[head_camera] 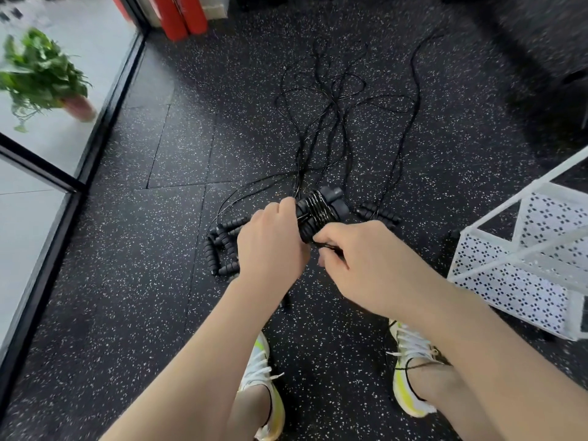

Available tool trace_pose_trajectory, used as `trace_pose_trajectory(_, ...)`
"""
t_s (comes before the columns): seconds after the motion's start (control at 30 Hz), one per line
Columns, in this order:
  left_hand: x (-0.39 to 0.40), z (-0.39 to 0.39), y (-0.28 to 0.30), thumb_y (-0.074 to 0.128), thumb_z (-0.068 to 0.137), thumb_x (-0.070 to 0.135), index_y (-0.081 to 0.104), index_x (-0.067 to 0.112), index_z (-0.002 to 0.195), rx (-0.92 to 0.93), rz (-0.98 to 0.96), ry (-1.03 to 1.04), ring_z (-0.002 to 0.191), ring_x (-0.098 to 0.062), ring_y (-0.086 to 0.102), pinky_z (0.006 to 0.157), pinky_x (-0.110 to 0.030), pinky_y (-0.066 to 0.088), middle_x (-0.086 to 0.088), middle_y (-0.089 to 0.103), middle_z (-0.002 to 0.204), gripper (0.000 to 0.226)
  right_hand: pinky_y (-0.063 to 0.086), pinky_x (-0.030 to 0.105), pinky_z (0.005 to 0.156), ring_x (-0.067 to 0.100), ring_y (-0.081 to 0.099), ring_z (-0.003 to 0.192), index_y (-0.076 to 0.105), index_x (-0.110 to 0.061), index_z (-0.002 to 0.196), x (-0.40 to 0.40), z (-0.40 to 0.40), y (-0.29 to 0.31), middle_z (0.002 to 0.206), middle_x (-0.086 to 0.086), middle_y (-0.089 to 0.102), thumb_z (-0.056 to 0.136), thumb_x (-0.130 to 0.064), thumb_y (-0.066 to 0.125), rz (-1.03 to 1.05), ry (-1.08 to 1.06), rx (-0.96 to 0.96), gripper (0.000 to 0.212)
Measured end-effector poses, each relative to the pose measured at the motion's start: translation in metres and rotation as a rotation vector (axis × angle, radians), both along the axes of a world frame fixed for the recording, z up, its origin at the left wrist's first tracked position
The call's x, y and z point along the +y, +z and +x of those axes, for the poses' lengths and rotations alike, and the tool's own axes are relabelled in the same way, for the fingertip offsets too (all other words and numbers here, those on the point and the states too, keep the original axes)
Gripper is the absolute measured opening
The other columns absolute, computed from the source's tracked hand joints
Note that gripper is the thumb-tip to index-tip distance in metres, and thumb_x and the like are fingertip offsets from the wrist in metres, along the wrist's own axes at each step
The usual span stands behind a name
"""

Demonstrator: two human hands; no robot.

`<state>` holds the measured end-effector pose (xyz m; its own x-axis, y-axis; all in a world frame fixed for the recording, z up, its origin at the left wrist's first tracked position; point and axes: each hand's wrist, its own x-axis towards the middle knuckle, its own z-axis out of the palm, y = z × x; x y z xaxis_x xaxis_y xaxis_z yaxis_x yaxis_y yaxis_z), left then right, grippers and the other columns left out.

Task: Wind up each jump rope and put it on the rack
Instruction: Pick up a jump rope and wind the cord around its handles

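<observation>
Winding a jump rope over a speckled gym floor

Under me spreads the black rubber floor [159, 281], flecked white and laid in big tiles, with a glass wall [47, 186] in a black frame along my left and a potted plant [41, 74] behind it. Red pads [181, 17] lean at the far edge, and a white perforated rack [515, 268] stands just to my right. Loose black ropes [331, 122] sprawl ahead, their ribbed handles [222, 246] lying in a heap left of my hands. My left hand [270, 246] is closed around the jump rope bundle [318, 214], held above the floor, cord coiled round its handles; my right hand [366, 262] pinches the cord at the bundle's near end. My sneakers [264, 386] show below.
</observation>
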<state>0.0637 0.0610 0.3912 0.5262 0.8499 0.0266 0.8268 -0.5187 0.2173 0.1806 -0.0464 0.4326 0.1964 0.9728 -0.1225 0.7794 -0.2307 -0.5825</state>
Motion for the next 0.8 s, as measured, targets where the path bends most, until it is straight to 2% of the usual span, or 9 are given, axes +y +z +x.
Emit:
trace_pose_trajectory(0.07,-0.003,0.000,-0.001,0.068,0.085,0.030,0.054,0.021,0.112,-0.002,0.020,-0.097,0.098,-0.027,0.061,0.067,-0.032,0.035,0.001,0.062,0.105,0.032,0.055,0.032,0.070,0.004,0.059,0.070,0.068,-0.032,0.117,0.000,0.009,0.003,0.090,-0.012,0.072,0.101,-0.033,0.055,0.048,0.004,-0.040,0.021)
trace_pose_trajectory(0.17,-0.007,0.001,-0.003,0.071,0.083,0.031,0.056,0.021,0.113,-0.030,0.002,-0.202,0.099,-0.025,0.060,0.070,-0.032,0.037,0.002,0.064,0.105,0.036,0.049,0.021,0.063,-0.004,0.059,0.067,0.073,-0.039,0.101,0.001,0.029,0.010,0.074,-0.024,0.065,0.093,-0.044,0.066,0.088,-0.060,-0.047,0.012)
trace_pose_trajectory(0.27,-0.012,0.003,-0.004,0.069,0.082,0.028,0.057,0.022,0.118,-0.049,-0.047,-0.290,0.100,-0.024,0.059,0.074,-0.033,0.039,0.003,0.064,0.106,0.038,0.051,0.030,0.068,-0.001,0.061,0.072,0.073,-0.041,0.086,0.001,0.049,0.011,0.075,-0.022,0.067,0.075,-0.054,0.077,0.086,-0.128,0.019,0.017)
trace_pose_trajectory(0.3,-0.014,0.004,-0.004,0.068,0.082,0.027,0.059,0.021,0.116,-0.065,-0.042,-0.325,0.098,-0.024,0.059,0.074,-0.033,0.040,0.003,0.064,0.104,0.036,0.051,0.030,0.068,0.000,0.062,0.073,0.073,-0.039,0.082,0.001,0.055,0.011,0.076,-0.020,0.069,0.072,-0.052,0.080,0.092,-0.143,0.077,0.017)
trace_pose_trajectory(0.43,-0.021,0.005,-0.005,0.071,0.076,0.023,0.065,0.018,0.103,-0.115,0.040,-0.485,0.081,-0.025,0.062,0.074,-0.039,0.052,0.003,0.065,0.087,0.028,0.043,0.011,0.060,-0.002,0.061,0.065,0.077,-0.035,0.075,0.001,0.067,0.010,0.072,-0.016,0.070,0.070,-0.034,0.088,0.095,-0.168,0.291,0.012)
trace_pose_trajectory(0.53,-0.024,0.005,-0.003,0.072,0.075,0.021,0.068,0.017,0.105,-0.181,0.054,-0.558,0.079,-0.023,0.062,0.074,-0.036,0.053,0.004,0.066,0.087,0.030,0.046,0.010,0.062,-0.002,0.064,0.065,0.079,-0.033,0.076,-0.001,0.073,0.011,0.072,-0.014,0.072,0.073,-0.027,0.088,0.077,-0.158,0.401,0.012)
trace_pose_trajectory(0.67,-0.025,0.006,0.000,0.072,0.076,0.018,0.068,0.014,0.105,-0.243,0.049,-0.621,0.079,-0.024,0.060,0.074,-0.041,0.053,0.003,0.067,0.088,0.029,0.048,0.011,0.065,-0.001,0.065,0.065,0.080,-0.024,0.078,0.000,0.081,0.006,0.072,-0.010,0.074,0.074,-0.018,0.086,0.068,-0.134,0.508,0.010)
trace_pose_trajectory(0.8,-0.024,0.005,0.003,0.060,0.079,0.027,0.069,0.011,0.111,-0.309,0.062,-0.604,0.082,-0.025,0.062,0.077,-0.042,0.052,0.001,0.069,0.092,0.036,0.054,0.018,0.072,0.007,0.070,0.075,0.080,-0.016,0.084,-0.001,0.090,-0.006,0.082,0.001,0.078,0.074,-0.022,0.077,0.077,-0.113,0.747,0.011)
